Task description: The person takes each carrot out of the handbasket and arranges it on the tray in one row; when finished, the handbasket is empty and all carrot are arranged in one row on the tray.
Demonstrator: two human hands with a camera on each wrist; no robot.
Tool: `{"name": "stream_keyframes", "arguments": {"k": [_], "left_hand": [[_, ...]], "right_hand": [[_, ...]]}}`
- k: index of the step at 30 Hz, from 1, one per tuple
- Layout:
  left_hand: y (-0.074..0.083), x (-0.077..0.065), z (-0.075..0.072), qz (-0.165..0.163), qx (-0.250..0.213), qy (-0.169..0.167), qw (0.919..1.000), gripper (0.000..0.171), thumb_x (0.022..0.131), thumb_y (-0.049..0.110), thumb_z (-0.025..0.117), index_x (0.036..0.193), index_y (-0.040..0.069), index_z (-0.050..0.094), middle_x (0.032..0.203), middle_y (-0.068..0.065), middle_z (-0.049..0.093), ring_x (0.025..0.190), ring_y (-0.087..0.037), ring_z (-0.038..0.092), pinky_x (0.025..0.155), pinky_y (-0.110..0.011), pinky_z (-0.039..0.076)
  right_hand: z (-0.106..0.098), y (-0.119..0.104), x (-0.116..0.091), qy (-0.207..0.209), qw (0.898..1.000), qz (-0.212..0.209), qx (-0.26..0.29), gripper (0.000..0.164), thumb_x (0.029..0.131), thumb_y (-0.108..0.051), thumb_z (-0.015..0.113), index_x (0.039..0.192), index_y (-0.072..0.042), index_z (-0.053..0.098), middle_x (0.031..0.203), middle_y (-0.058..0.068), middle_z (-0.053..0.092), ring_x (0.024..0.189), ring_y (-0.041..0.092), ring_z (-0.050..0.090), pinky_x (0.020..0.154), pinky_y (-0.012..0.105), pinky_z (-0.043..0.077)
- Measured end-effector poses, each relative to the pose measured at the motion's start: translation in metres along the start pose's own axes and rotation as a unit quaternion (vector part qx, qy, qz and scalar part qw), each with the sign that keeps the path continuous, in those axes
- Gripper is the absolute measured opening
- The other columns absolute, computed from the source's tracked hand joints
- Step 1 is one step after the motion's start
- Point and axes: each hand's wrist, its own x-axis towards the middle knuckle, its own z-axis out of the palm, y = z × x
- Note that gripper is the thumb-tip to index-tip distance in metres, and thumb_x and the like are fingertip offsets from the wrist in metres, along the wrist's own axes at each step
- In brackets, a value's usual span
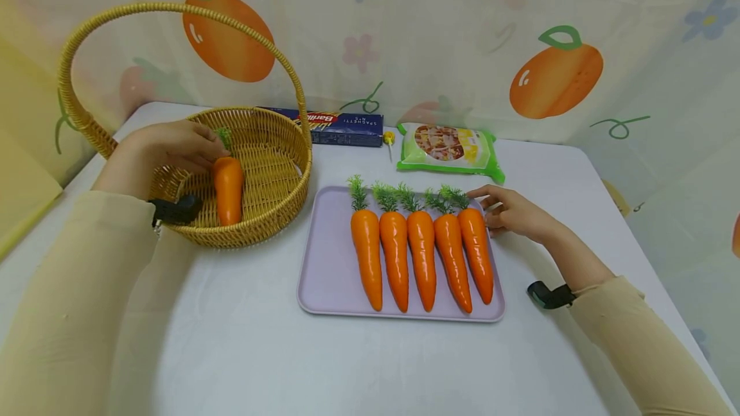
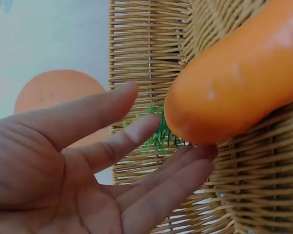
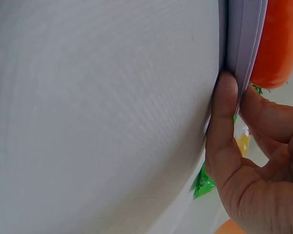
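My left hand (image 1: 184, 146) is inside the wicker basket (image 1: 272, 220), at the leafy end of an orange toy carrot (image 1: 229, 191). In the left wrist view, its fingers are spread and fairly straight. Two fingertips (image 2: 205, 153) lie right at the underside of the carrot's thick end, while the thumb stands off it. Green fronds (image 2: 161, 131) show behind the fingers. On the right, my other hand (image 1: 511, 212) pinches the rim of the lilac tray (image 1: 329, 262) at its upper right side. Several carrots (image 1: 422, 262) lie in a row on that tray, tips toward me.
Behind the basket lies a blue spaghetti box (image 1: 347, 128). To its right are a small yellow-headed stick (image 1: 389, 140) and a green food packet (image 1: 448, 149). The basket's tall handle (image 1: 295, 76) arches over the left forearm. A printed curtain (image 1: 405, 37) hangs along the table's back.
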Motion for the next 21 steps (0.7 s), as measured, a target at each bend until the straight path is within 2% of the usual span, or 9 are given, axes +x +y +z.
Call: {"name": "stream_keyframes", "arguments": {"k": [4, 5, 8, 11, 17, 21], "left_hand": [[-0.002, 0.004, 0.000, -0.015, -0.052, -0.016, 0.9984, 0.023, 0.101, 0.026, 0.055, 0.109, 0.005, 0.063, 0.098, 0.007, 0.067, 0.093, -0.006, 0.066, 0.086, -0.030, 0.061], [-0.001, 0.004, 0.000, -0.021, -0.065, -0.018, 0.9975, 0.026, 0.101, 0.026, 0.055, 0.112, 0.004, 0.062, 0.097, 0.006, 0.068, 0.091, -0.007, 0.067, 0.087, -0.032, 0.061], [-0.002, 0.005, 0.001, -0.039, -0.086, -0.017, 0.9954, 0.047, 0.100, 0.030, 0.056, 0.129, -0.007, 0.050, 0.098, -0.001, 0.068, 0.090, -0.011, 0.069, 0.089, -0.036, 0.061], [-0.003, 0.007, 0.002, -0.045, -0.089, -0.021, 0.9948, 0.058, 0.099, 0.032, 0.057, 0.136, -0.009, 0.039, 0.103, -0.005, 0.066, 0.091, -0.012, 0.069, 0.091, -0.037, 0.060], [-0.003, 0.012, 0.007, -0.057, -0.105, -0.043, 0.9919, 0.045, 0.097, 0.032, 0.060, 0.126, -0.002, 0.052, 0.098, 0.000, 0.068, 0.090, -0.011, 0.069, 0.091, -0.034, 0.060], [-0.002, 0.015, 0.011, -0.064, -0.097, -0.068, 0.9909, 0.057, 0.096, 0.035, 0.061, 0.133, -0.006, 0.047, 0.100, 0.000, 0.069, 0.093, -0.013, 0.069, 0.093, -0.036, 0.059]], "right_hand": [[0.000, 0.000, 0.000, 0.000, 1.000, 0.002, 0.000, 0.054, 0.094, 0.001, 0.048, 0.147, -0.005, 0.040, 0.135, 0.028, 0.043, 0.105, 0.031, 0.056, 0.082, 0.033, 0.062], [0.000, 0.000, 0.000, 0.000, 1.000, 0.002, 0.001, 0.054, 0.094, 0.001, 0.048, 0.147, -0.005, 0.040, 0.135, 0.028, 0.043, 0.104, 0.031, 0.056, 0.082, 0.033, 0.062], [0.000, 0.000, 0.000, 0.000, 1.000, 0.001, 0.001, 0.054, 0.094, 0.001, 0.048, 0.147, -0.005, 0.040, 0.134, 0.028, 0.043, 0.104, 0.031, 0.056, 0.082, 0.033, 0.062], [0.000, 0.001, 0.000, 0.000, 1.000, -0.001, 0.000, 0.054, 0.094, 0.001, 0.048, 0.147, -0.005, 0.040, 0.134, 0.028, 0.043, 0.104, 0.030, 0.056, 0.082, 0.033, 0.062], [0.000, 0.001, 0.000, -0.001, 1.000, -0.002, 0.002, 0.054, 0.094, 0.001, 0.048, 0.147, -0.005, 0.040, 0.134, 0.028, 0.043, 0.103, 0.030, 0.056, 0.081, 0.032, 0.061], [0.000, 0.001, 0.000, 0.000, 1.000, -0.001, 0.003, 0.054, 0.094, 0.000, 0.048, 0.147, -0.006, 0.040, 0.135, 0.028, 0.043, 0.104, 0.031, 0.056, 0.081, 0.032, 0.061]]}}
